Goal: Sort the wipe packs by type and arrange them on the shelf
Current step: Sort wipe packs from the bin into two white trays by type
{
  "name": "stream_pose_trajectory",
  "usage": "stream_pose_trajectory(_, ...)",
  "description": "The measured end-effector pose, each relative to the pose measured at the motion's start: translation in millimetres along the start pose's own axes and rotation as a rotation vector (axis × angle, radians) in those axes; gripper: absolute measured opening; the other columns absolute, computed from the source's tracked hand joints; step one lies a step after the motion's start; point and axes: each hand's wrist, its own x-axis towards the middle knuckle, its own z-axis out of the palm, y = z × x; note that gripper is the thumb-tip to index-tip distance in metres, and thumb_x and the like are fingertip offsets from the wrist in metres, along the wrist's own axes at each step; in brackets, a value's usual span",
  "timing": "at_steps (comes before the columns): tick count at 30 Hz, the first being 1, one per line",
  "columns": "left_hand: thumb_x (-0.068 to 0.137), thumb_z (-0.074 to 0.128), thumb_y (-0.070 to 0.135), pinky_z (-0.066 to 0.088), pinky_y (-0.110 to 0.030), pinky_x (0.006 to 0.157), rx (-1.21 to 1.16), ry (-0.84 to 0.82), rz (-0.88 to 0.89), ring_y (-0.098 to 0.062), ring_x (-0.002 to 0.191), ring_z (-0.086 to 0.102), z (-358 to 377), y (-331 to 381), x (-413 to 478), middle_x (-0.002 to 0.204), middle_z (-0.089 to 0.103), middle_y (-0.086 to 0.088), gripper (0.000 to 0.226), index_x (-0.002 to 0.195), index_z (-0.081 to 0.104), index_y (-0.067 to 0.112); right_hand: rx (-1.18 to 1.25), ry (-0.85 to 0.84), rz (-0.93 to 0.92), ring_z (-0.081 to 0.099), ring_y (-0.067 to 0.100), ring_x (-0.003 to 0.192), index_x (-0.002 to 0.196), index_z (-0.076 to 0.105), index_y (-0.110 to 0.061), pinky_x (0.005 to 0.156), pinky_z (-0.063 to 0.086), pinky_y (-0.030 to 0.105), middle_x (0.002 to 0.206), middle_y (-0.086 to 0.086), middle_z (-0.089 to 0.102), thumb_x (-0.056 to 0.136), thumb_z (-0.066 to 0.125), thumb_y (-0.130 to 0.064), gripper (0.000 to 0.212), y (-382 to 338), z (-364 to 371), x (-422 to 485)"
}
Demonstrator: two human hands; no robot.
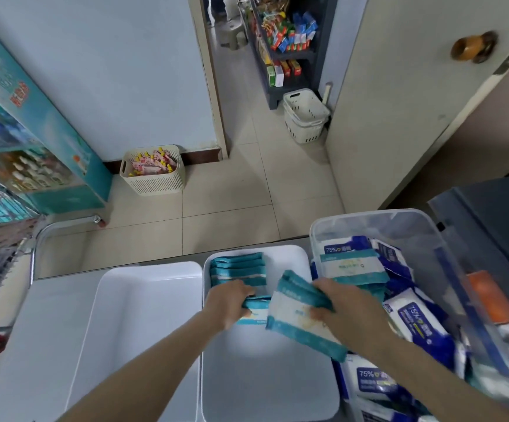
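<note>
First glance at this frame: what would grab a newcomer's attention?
Both hands meet over the middle white plastic tray: the right hand grips a bundle of teal-and-white wipe packs, the left hand holds another teal pack. At right, a clear plastic bin brims with dark-blue packs.

Your left hand [231,303] and right hand [344,306]: both bare. Your left forearm [155,357] and right forearm [429,370]: slender, bare along all that shows, cut off at the bottom edge. Fingernails too blurred to tell.
</note>
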Motion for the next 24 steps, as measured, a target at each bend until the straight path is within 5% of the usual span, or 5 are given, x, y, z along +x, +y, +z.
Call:
stream_pose_trajectory(6, 0.09, 0.056, 0.046, 0.043, -0.031, 0.086, 0.245, 0.003, 0.141, -0.023, 0.114, 0.054, 1.7, -18.1, 22.3, 0.119, 0.063, 0.0, 0.048, 0.135, 0.05, 0.032, -0.067, -0.351, -0.048, 0.056, 0.016, 0.079, 0.095, 0.049, -0.023, 0.062, 0.032, 0.026, 0.09, -0.002, 0.057, 0.088, 0.052, -0.017, 0.01, -14.8, 114.1, 22.3)
stream_pose_trajectory(10, 0.089, 0.055, 0.045, 0.045, -0.032, 0.082, 0.274, 0.075, 0.177, -0.023, 0.109, 0.055, -1.4, -26.6, 31.2, 0.113, 0.065, 0.001, 0.038, 0.122, 0.059, 0.026, -0.194, -0.128, -0.168, 0.062, 0.026, 0.082, 0.102, 0.057, -0.018, 0.061, 0.042, 0.03, 0.089, 0.003, 0.064, 0.084, 0.06, -0.02, 0.018, -21.3, 147.6, 68.2)
stream_pose_trajectory(14, 0.088, 0.059, 0.036, 0.045, -0.031, 0.091, 0.101, 0.087, 0.205, -0.022, 0.111, 0.056, -2.5, -38.0, 28.3, 0.119, 0.063, 0.001, 0.041, 0.127, 0.055, 0.023, -0.263, 0.048, -0.279, 0.06, 0.012, 0.054, 0.075, 0.067, -0.027, 0.04, 0.04, 0.02, 0.066, -0.01, 0.063, 0.036, 0.089, -0.029, 0.045, -18.3, 169.6, 84.3)
stream_pose_trajectory(20, 0.089, 0.057, 0.046, 0.04, -0.027, 0.094, -0.047, 0.099, 0.167, -0.018, 0.119, 0.049, 5.4, -45.5, 10.2, 0.127, 0.057, 0.002, 0.053, 0.136, 0.049, 0.023, -0.167, 0.043, -0.237, 0.056, 0.012, 0.05, 0.07, 0.064, -0.027, 0.037, 0.037, 0.021, 0.061, -0.009, 0.058, 0.034, 0.09, -0.035, 0.045, -19.9, 178.9, 82.2)
stream_pose_trajectory(24, 0.055, 0.083, 0.047, 0.05, -0.031, 0.072, 0.14, 0.097, 0.187, -0.02, 0.092, 0.058, 14.7, -45.1, 6.8, 0.1, 0.062, 0.003, 0.071, 0.117, 0.06, 0.021, -0.089, 0.123, -0.214, 0.057, 0.009, 0.055, 0.077, 0.065, -0.026, 0.041, 0.042, 0.021, 0.067, -0.011, 0.06, 0.043, 0.089, -0.035, 0.043, -28.1, 183.0, 85.6)
